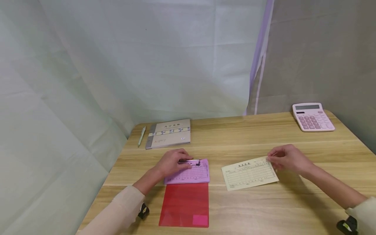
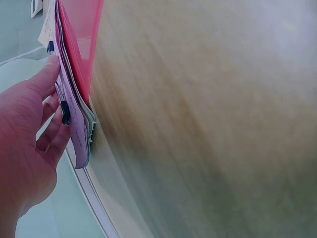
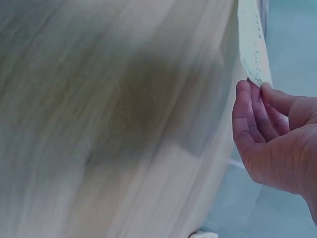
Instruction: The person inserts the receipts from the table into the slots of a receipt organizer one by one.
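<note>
My left hand [image 1: 171, 163] is at the top of a red translucent clipboard [image 1: 183, 202], its thumb and fingers around the metal clip [image 1: 194, 162] with black ends. Under that clip lies a stack of purple printed forms [image 1: 192, 175], and the left wrist view shows other paper layers [image 2: 81, 106] beneath the purple top sheet. To the right, my right hand [image 1: 289, 160] pinches a pale yellow printed form [image 1: 249, 175] by its upper right corner. Thumb and fingertips meet on the paper's end [image 3: 256, 54] in the right wrist view.
Behind the clipboard lie a grey-beige account book [image 1: 173, 138] with a patterned band and a light green pen [image 1: 142, 136]. A pink calculator [image 1: 313, 118] sits at the back right corner of the wooden table [image 1: 249, 210]. Pale curtains [image 1: 188, 65] hang behind the table.
</note>
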`<action>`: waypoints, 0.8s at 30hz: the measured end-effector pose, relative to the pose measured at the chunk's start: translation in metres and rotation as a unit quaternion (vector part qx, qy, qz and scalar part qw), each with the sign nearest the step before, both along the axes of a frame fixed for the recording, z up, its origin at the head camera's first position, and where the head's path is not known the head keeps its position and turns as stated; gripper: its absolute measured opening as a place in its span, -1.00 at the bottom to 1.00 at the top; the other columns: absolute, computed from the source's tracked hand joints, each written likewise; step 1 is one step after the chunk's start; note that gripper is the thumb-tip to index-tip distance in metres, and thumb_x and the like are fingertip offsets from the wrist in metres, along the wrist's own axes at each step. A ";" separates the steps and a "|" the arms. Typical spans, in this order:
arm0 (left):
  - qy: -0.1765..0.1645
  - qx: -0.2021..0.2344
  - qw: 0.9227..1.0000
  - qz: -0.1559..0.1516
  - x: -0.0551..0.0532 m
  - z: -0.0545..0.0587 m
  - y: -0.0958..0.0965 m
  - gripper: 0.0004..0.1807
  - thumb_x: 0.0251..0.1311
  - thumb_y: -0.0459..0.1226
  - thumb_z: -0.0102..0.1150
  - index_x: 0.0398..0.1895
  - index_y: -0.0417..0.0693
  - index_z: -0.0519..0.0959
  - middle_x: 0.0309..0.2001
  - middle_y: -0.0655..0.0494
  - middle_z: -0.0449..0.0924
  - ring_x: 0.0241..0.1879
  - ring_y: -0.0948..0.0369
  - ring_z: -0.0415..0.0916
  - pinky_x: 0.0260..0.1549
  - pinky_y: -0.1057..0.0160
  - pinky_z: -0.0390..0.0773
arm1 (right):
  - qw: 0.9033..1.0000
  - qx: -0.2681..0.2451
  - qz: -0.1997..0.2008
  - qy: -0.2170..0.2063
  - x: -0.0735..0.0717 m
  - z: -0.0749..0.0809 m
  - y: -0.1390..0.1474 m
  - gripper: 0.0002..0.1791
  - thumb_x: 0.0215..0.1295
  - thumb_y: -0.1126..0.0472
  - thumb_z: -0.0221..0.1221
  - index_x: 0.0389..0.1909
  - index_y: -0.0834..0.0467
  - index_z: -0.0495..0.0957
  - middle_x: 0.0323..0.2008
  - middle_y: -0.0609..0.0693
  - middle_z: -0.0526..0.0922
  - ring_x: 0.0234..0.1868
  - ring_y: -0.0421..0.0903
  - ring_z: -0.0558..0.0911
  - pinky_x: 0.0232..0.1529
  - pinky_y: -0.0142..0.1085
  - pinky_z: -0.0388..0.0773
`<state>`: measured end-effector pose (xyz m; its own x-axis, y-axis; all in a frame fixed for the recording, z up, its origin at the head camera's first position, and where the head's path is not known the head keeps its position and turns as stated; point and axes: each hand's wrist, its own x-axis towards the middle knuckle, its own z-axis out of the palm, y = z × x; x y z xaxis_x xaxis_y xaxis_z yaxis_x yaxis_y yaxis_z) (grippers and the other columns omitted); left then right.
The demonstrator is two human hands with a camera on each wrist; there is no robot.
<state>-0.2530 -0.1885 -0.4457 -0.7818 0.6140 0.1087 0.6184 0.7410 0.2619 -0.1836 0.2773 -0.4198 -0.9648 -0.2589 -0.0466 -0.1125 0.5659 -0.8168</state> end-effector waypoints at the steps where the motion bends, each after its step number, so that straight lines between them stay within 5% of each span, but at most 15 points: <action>1: 0.003 0.001 1.000 -0.003 0.000 0.000 0.000 -0.60 0.29 -0.03 0.50 0.16 0.13 0.79 -0.03 0.27 0.68 -0.06 0.26 0.59 0.01 0.13 0.60 | 1.000 0.001 0.002 0.003 -0.001 -0.002 -0.001 -0.83 0.48 0.34 0.29 -0.10 0.41 0.69 -0.42 0.04 0.70 -0.43 -0.07 0.64 -0.42 -0.27 0.65; 10: 0.001 0.001 1.000 -0.003 0.000 0.000 0.001 -0.60 0.28 -0.02 0.50 0.15 0.14 0.79 -0.03 0.27 0.69 -0.05 0.26 0.60 0.03 0.12 0.59 | 1.000 0.017 -0.009 0.015 -0.002 -0.012 -0.011 -0.79 0.42 0.37 0.34 -0.06 0.46 0.70 -0.33 0.05 0.72 -0.47 -0.10 0.59 -0.49 -0.32 0.56; 14: -0.002 -0.003 1.000 0.002 0.001 0.000 0.001 -0.61 0.29 -0.03 0.50 0.15 0.14 0.79 -0.02 0.27 0.68 -0.04 0.26 0.59 0.04 0.12 0.59 | 0.999 0.033 -0.016 0.032 -0.002 -0.013 -0.014 -0.85 0.43 0.34 0.33 -0.14 0.39 0.73 -0.48 -0.01 0.64 -0.52 -0.12 0.54 -0.53 -0.35 0.45; 24: -0.005 -0.010 1.000 0.001 0.000 0.001 0.001 -0.62 0.31 -0.01 0.48 0.14 0.13 0.80 -0.02 0.27 0.69 -0.03 0.27 0.60 0.06 0.13 0.59 | 0.999 0.001 -0.009 0.044 -0.015 0.009 -0.024 -0.83 0.49 0.33 0.29 -0.10 0.39 0.72 -0.41 0.02 0.71 -0.41 -0.09 0.62 -0.41 -0.29 0.63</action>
<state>-0.2530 -0.1879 -0.4445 -0.7839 0.6146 0.0883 0.6144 0.7471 0.2536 -0.1984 0.2538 -0.4106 -0.9698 -0.2406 0.0388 -0.1735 0.5697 -0.8034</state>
